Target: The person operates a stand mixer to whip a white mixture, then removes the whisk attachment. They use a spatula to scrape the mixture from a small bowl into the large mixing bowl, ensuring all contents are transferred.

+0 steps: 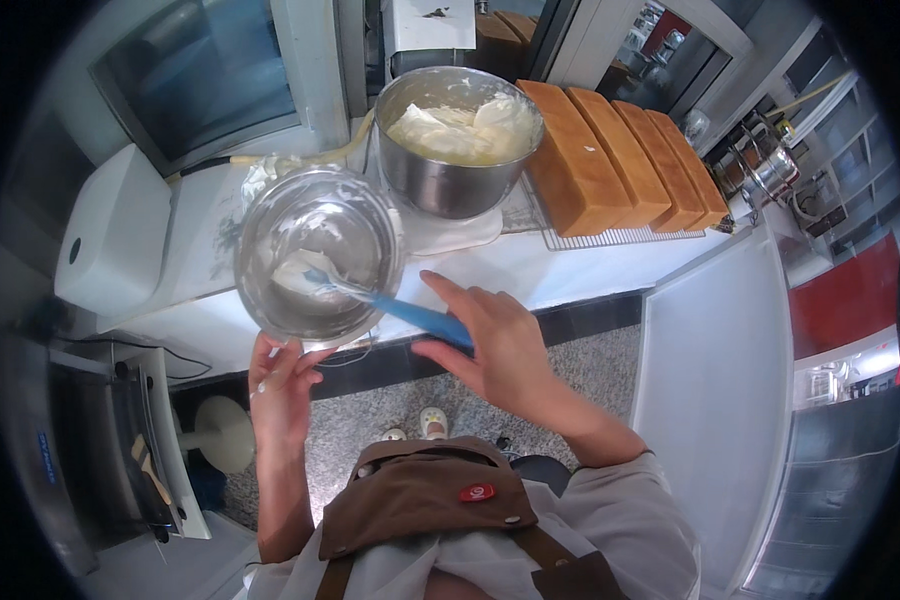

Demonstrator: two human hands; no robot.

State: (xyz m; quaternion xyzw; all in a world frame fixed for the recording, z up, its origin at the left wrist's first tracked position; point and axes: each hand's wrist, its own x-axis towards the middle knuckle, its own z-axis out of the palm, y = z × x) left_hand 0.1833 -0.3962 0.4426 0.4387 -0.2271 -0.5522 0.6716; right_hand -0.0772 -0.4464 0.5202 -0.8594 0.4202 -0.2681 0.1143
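My left hand (281, 382) grips the near rim of a steel mixing bowl (319, 217), tilted so that its inside shows. White cream (304, 271) lies in this bowl and is smeared on its wall. In my right hand (499, 341) is the handle of a blue spatula (420, 315), whose head rests in the cream. Just behind, to the right, a deeper steel bowl (450, 180) stands upright on a white base, holding a pale yellowish mixture with white cream (450, 131) on top.
Several long brown loaves (577, 161) stand on a wire rack (622, 241) at the right of the counter (457, 266). A white container (112, 229) sits at its left end. Behind the bowls are a window (195, 75) and a pale hose-like thing (345, 150). A wooden-handled brush (150, 469) lies at lower left.
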